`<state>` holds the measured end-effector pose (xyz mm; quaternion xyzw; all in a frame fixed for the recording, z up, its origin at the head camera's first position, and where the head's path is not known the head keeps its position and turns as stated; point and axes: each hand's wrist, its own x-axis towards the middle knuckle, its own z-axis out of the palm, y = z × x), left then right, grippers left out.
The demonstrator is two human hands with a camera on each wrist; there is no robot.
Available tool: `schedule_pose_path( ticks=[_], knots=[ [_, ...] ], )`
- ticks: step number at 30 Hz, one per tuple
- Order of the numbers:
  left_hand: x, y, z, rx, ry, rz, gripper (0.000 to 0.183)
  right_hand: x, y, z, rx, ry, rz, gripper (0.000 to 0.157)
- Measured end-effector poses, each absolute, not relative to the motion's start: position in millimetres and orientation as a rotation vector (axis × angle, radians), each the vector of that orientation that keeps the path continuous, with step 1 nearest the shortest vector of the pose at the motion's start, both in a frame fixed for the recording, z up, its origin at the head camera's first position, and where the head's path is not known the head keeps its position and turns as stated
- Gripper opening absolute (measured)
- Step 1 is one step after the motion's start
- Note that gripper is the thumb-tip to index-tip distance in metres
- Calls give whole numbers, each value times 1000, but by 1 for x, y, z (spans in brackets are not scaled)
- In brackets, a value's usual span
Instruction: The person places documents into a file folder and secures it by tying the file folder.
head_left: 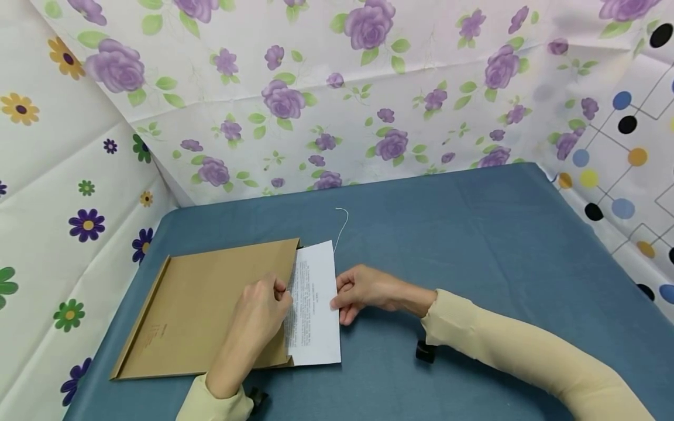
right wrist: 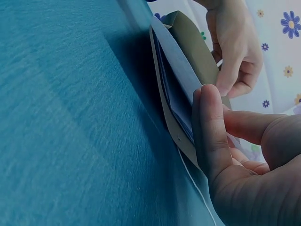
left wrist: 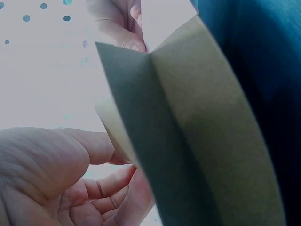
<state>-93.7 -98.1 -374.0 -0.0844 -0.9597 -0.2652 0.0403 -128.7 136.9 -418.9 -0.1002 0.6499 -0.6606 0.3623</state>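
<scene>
A brown kraft paper document envelope (head_left: 210, 310) lies flat on the table, its mouth facing right. From that mouth sticks out a stack of white printed paper (head_left: 322, 327). With thumb and fingers my left hand (head_left: 260, 307) pinches the upper edge of the mouth; the left wrist view shows the brown flap (left wrist: 188, 94) lifted there. My right hand (head_left: 363, 289) grips the outer edge of the paper between thumb and fingers. In the right wrist view, the papers (right wrist: 176, 94) sit between the envelope's layers, beside the right hand (right wrist: 235, 150). The envelope hides the papers' other end.
A thin white string (head_left: 344, 225) trails from the envelope's mouth onto the blue tablecloth (head_left: 447, 234). Flowered sheets (head_left: 237, 88) hang behind and at the left, and a dotted sheet (head_left: 621, 175) at the right. Each wrist carries a small black device (head_left: 425, 351).
</scene>
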Motion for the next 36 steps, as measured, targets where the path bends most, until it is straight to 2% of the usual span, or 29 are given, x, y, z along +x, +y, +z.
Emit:
schedule_pose_path(
  ticks=[9, 36],
  knots=[
    [-95, -98, -374, -256, -2941, -796, 4, -130, 128, -421, -255, 1690, -1689, 6],
    [-96, -99, -372, -254, -2943, -788, 4, -129, 93, -420, -222, 1869, -1589, 21]
  ],
)
